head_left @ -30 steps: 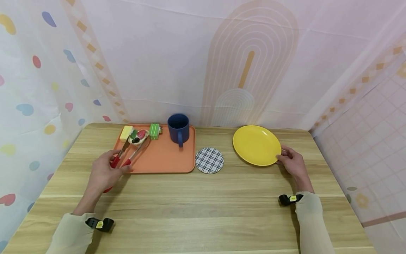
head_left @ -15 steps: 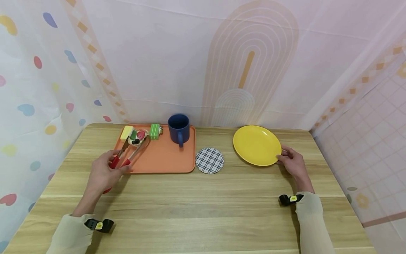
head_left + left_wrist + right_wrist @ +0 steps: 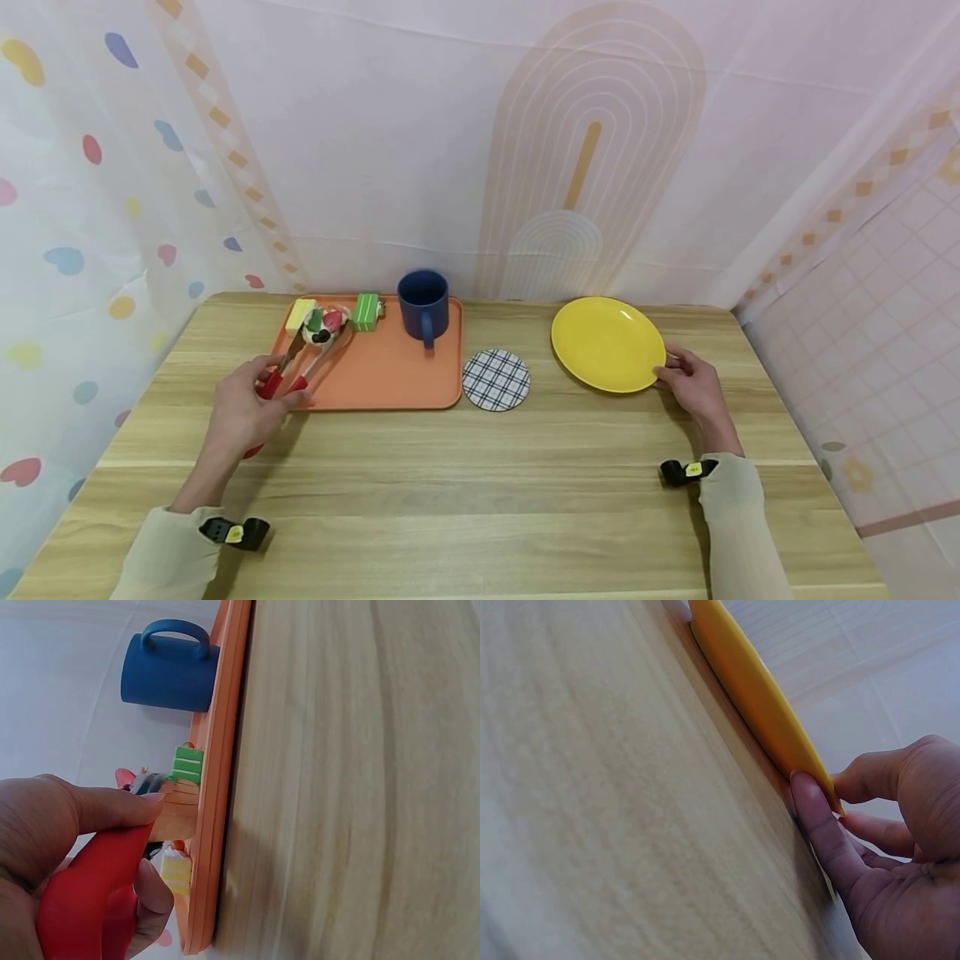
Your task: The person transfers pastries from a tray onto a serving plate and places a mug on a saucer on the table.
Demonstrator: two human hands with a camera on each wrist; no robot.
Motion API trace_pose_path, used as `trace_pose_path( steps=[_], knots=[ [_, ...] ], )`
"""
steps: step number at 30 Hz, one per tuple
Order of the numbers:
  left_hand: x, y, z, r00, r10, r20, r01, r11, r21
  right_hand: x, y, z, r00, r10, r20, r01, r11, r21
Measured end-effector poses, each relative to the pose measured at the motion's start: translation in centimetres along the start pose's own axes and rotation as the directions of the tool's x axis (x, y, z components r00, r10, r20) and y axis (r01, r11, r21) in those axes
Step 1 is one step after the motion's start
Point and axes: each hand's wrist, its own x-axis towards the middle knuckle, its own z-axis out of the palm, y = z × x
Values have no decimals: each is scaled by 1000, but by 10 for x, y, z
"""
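Left grip (image 3: 251, 408) holding the red-handled tongs (image 3: 94, 892), whose parted arms straddle the fruit tart (image 3: 318, 327) on the orange tray (image 3: 393, 371).
The left grip curls about the handles at the tray's near-left corner; the tongs' long axis runs forward and rightward from there, over the tray, to the fruit tart in its far-left part. Whether the tips press the fruit tart I cannot tell. The left is much the nearer hand. A yellow cake slice (image 3: 302, 315) and a green cake slice (image 3: 367, 312) flank it along the tray's far side; a blue mug (image 3: 423, 321) stands far-right on the tray. Just off the tray's right edge lies a checked coaster (image 3: 496, 380); well right of the tray, on the counter (image 3: 480, 500), the right grip (image 3: 692, 383) pinches a yellow plate (image 3: 606, 343) by its rim.
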Motion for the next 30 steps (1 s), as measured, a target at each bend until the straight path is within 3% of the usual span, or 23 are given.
trace_pose_path(
  steps=[16, 30],
  knots=[
    [-5, 6, -4, 1000, 16, -18, -16, 1000, 4, 0, 0, 0, 1000, 15, 5, -15, 1000, 4],
    [-11, 22, -10, 997, 47, -57, -47, 999, 11, 0, -1, 0, 1000, 22, -2, -22, 1000, -3]
  ],
)
